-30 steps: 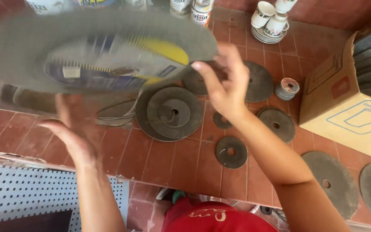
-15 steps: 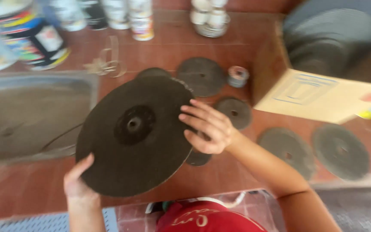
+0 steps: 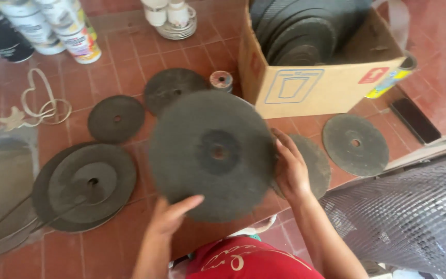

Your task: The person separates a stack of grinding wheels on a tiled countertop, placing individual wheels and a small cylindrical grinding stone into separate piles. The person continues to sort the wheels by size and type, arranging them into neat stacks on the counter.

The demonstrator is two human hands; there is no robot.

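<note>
I hold a large dark grey abrasive disc (image 3: 212, 155) flat in front of me with both hands, its centre hole facing up. My left hand (image 3: 169, 217) grips its near lower edge, thumb lying across the face. My right hand (image 3: 290, 168) clasps its right edge. The disc hovers over the red tiled floor, just left of a cardboard box (image 3: 311, 88) filled with more discs standing on edge.
Several loose discs lie on the tiles: a stack (image 3: 86, 186) at left, two (image 3: 115, 119) behind, one (image 3: 355, 144) at right. Spray cans (image 3: 76, 33), stacked cups (image 3: 174, 18), a wire loop (image 3: 42, 106), a small spool (image 3: 221, 80), perforated metal mesh (image 3: 409, 217) at lower right.
The view has swung right, bringing the box into sight. The disc has turned over from its labelled face to the plain dark one and shifted towards the box, still held by both hands.
</note>
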